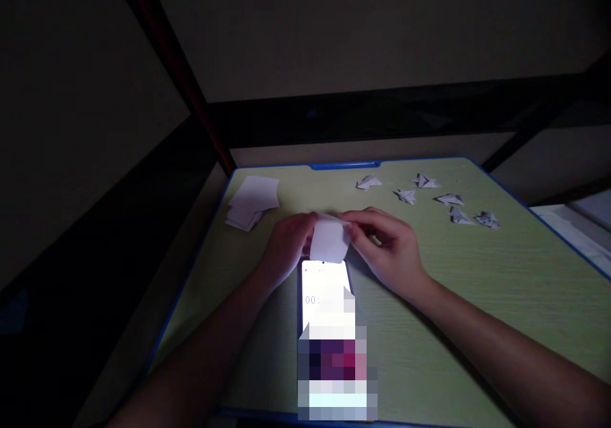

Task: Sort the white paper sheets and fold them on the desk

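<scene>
Between my two hands is a small white sheet of paper (330,239), held up just beyond the top end of a lit phone (324,281). My left hand (287,244) grips the paper's left edge, with some of its fingers hidden behind the sheet. On the other side, my right hand (389,244) pinches the upper right edge between thumb and fingers. The phone lies on the table, its bright screen showing "00:" and its lower part pixelated.
A yellow-green table (477,326) with a blue rim stretches out before me. Loose white paper sheets (255,193) lie at its far left. Several small folded paper pieces (405,196) are scattered at the far right. Dark metal bars (167,46) stand behind the table.
</scene>
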`<state>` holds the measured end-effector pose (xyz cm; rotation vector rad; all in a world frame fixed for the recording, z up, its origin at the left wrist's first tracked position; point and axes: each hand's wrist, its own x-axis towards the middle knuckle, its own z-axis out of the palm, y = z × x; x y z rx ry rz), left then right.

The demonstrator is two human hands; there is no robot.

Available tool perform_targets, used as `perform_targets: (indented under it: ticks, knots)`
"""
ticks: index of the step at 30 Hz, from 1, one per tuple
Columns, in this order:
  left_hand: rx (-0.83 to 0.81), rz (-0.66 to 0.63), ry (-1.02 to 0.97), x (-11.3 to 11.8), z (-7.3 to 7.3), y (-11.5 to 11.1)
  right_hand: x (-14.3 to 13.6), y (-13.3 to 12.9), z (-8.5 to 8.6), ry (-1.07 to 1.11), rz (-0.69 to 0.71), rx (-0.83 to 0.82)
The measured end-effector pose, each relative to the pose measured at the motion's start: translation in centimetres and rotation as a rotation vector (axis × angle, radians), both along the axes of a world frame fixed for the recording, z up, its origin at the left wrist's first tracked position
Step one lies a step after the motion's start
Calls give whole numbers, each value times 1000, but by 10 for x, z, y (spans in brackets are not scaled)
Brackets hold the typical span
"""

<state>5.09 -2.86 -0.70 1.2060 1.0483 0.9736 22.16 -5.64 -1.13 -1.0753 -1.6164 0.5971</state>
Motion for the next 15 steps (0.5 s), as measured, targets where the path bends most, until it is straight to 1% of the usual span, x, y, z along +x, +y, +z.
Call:
perform_targets:
  ticks: [2, 4, 6, 8, 11, 13, 15]
  knots:
    - [-107, -35, -100, 0, 2, 0, 2, -3, 4, -111, 5, 89]
    - [-154, -104, -145, -2, 4, -1, 4, -4, 7, -153, 1, 133]
    - [-140, -165, -142, -4, 5, -2, 5, -5, 9, -178, -9, 146]
    - [-94, -196, -97, -6, 5, -2, 6, -4, 9, -192, -4, 135]
    - [-7, -191, -23, -7, 5, -2, 6, -3, 6, -104, 17, 29]
    - [43, -164, 26, -6, 4, -3, 6, -1, 2, -16, 36, -86]
    - [72, -152, 86, -5, 4, -4, 5, 1, -1, 24, 62, -200]
